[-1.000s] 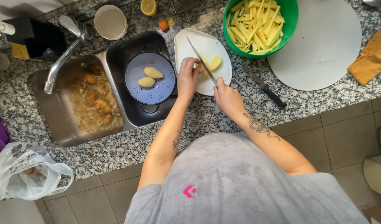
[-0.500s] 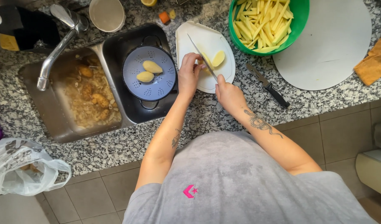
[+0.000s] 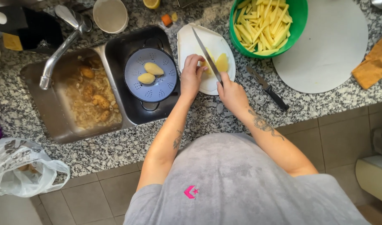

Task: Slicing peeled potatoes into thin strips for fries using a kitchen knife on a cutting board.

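The right hand (image 3: 231, 92) grips a long knife (image 3: 205, 53) bearing on a peeled potato (image 3: 218, 62) that the left hand (image 3: 191, 76) pins to the white board (image 3: 189, 41), fingertips (image 3: 200, 66) just beside the blade, so a roll of the wet potato could nick them.
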